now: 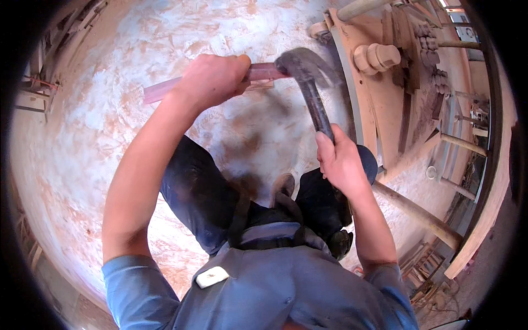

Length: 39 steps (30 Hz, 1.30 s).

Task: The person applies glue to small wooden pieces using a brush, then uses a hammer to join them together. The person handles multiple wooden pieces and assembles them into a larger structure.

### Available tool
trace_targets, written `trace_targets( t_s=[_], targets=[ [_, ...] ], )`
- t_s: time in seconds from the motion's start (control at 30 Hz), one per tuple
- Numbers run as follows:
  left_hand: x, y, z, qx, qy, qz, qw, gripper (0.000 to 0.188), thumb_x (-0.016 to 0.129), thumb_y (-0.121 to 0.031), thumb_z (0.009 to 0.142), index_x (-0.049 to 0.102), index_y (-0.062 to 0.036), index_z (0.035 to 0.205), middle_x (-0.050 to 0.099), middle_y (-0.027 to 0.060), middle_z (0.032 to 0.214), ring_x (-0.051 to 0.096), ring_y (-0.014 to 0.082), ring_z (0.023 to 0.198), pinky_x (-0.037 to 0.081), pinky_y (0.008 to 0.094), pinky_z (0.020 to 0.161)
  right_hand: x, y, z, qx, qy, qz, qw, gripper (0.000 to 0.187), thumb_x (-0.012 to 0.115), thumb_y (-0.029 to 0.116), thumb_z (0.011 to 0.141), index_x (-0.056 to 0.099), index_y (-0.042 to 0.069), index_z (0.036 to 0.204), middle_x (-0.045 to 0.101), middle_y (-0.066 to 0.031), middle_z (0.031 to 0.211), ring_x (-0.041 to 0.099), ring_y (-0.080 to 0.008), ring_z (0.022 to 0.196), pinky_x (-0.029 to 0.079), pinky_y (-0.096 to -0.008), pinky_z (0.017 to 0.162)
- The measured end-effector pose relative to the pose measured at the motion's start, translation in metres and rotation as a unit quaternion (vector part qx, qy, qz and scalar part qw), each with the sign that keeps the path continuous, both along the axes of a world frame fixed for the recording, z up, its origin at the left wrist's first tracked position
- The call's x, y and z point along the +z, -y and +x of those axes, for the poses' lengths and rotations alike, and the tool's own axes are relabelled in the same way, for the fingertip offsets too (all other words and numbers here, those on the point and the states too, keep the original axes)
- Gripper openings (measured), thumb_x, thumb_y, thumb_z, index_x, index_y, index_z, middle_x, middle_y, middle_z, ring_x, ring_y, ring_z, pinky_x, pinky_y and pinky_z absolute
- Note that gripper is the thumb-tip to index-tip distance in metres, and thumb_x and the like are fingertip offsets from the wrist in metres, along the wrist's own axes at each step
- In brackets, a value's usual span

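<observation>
My left hand (212,80) is closed around a reddish wooden stick (159,90), held crosswise in front of me. The stick's far left end shows past my wrist, and its right end meets or overlaps the head of a claw hammer (314,102). Whether the two actually touch is hard to tell, since the head is blurred. My right hand (342,159) grips the hammer's dark handle low down, thumb along it, with the curved claw pointing right. Both hands are raised over my bent knees.
A wooden bench (367,104) stands close on my right, bearing a turned wooden piece (377,58) and dark boards. Farther right is a frame with round wooden rungs (465,144). The floor (88,165) is streaked with pale dust. Timber lies at the far left.
</observation>
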<state>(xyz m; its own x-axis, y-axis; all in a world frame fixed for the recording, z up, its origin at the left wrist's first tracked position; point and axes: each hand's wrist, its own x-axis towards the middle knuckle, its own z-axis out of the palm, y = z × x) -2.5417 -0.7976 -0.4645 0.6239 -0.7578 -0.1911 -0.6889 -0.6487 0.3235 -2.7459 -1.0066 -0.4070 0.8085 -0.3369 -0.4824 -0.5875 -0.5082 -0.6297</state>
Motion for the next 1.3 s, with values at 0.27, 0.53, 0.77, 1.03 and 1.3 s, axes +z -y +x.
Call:
trace_targets(
  t_s=[0.27,0.53,0.77,1.03,1.3],
  targets=[
    [0.005,-0.026,0.007,0.006,0.053,-0.137,0.989,0.059,0.07,-0.03,0.081,0.048,-0.0092,0.131,0.063,0.02,0.102,0.061,0.0376,0.097,0.049,0.0456,0.083,-0.004,0.0,0.015,0.006,-0.047,-0.009,0.999,0.035,0.054,0.034,0.096,0.054,0.0,0.101,0.06,-0.0188,0.07,0.061,-0.033,0.066,0.048,-0.0417,0.065],
    [0.011,-0.114,0.008,0.08,-0.009,0.066,0.995,0.048,0.073,-0.03,0.078,0.054,-0.0081,0.116,0.065,0.0185,0.095,0.061,0.0386,0.091,0.048,0.0469,0.078,0.004,-0.006,0.01,0.007,-0.038,0.035,0.999,0.025,0.053,0.025,0.096,0.054,0.0,0.097,0.056,-0.0076,0.063,0.055,-0.015,0.052,0.045,-0.0314,0.05],
    [0.011,-0.112,0.01,0.097,-0.02,0.02,0.995,0.027,0.073,-0.03,0.077,0.062,-0.0079,0.088,0.067,0.0147,0.082,0.064,0.0373,0.083,0.05,0.0466,0.071,-0.024,-0.035,-0.006,0.057,-0.189,0.175,0.965,0.022,0.048,0.024,0.097,0.048,0.004,0.087,0.052,-0.0031,0.063,0.048,-0.0102,0.046,0.04,-0.0259,0.042],
    [0.008,-0.108,0.013,0.086,-0.015,0.025,0.996,0.025,0.073,-0.029,0.077,0.065,-0.0078,0.088,0.068,0.0138,0.084,0.066,0.0347,0.084,0.052,0.0436,0.074,-0.171,-0.095,0.065,-0.069,-0.227,0.276,0.931,0.036,0.048,0.041,0.098,0.045,0.005,0.092,0.049,-0.0043,0.065,0.046,-0.0159,0.043,0.041,-0.0337,0.038],
    [0.006,-0.112,0.011,0.108,-0.013,0.023,0.994,0.022,0.073,-0.025,0.076,0.07,-0.0101,0.091,0.07,0.0117,0.087,0.067,0.0313,0.086,0.054,0.0418,0.075,-0.21,-0.127,0.102,0.05,-0.214,0.195,0.956,0.036,0.048,0.038,0.097,0.046,0.002,0.099,0.048,-0.0047,0.066,0.045,-0.0151,0.042,0.042,-0.0341,0.038]
  ],
)
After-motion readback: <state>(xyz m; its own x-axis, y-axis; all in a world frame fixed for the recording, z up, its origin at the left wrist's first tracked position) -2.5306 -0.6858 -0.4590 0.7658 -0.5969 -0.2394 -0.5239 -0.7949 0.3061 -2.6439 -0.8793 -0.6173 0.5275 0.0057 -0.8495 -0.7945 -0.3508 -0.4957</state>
